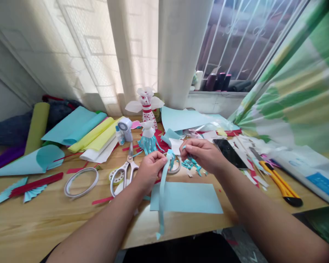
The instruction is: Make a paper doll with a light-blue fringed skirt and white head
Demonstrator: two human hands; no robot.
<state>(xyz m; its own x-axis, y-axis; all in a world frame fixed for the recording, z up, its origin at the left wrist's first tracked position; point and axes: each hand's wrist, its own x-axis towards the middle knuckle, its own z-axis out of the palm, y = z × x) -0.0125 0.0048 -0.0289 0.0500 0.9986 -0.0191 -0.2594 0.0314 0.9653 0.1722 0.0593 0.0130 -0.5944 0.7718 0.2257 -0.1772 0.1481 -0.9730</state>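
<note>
My left hand [150, 170] is closed, thumb and forefinger pinching the top of a long light blue paper strip [162, 193]. The strip hangs down over a light blue paper sheet [191, 197], its lower end near the table's front edge. To the right, my right hand [198, 151] is closed in a pinch, with a small blue paper scrap [184, 147] showing at the fingertips. Small blue clippings [193, 166] lie below it. Behind the hands stands a paper figure [148, 137] with a white top and blue fringe. A roll of tape [175, 166] lies between the hands, partly hidden.
Scissors [129, 164] and a tape ring [81, 182] lie left of my hands. At the right are a black phone [230, 153] and a yellow utility knife [282, 184]. Rolled coloured papers [98, 135] and a red-dotted paper figure [147, 109] stand at the back.
</note>
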